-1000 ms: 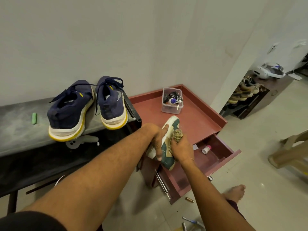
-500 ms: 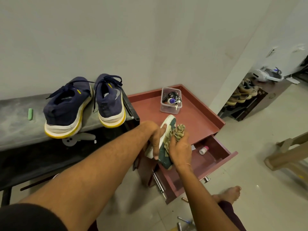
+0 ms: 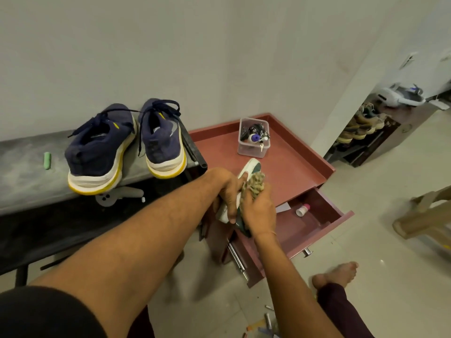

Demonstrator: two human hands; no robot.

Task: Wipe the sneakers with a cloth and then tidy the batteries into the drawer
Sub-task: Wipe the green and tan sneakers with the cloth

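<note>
A person is wiping a green-and-white sneaker (image 3: 252, 167) just above the left end of the open drawer (image 3: 317, 223). The left hand (image 3: 228, 191) is gripping the shoe by its sole edge, while the right hand (image 3: 260, 211) is clutching a bunched cloth (image 3: 256, 182) and pressing it onto the upper. The wiping step looks to be in hand. A navy pair (image 3: 102, 152) is sitting on the bench (image 3: 24, 172), well left of the drawer. Next, the cloth probably needs working on toward the toe. Small cylinders (image 3: 268, 319) (batteries, most likely, though blurred) are lying on the floor (image 3: 390, 264) in front of the drawer, not yet gathered. One navy shoe (image 3: 163, 145) is showing a pale curved mark, but no lettering is readable.
</note>
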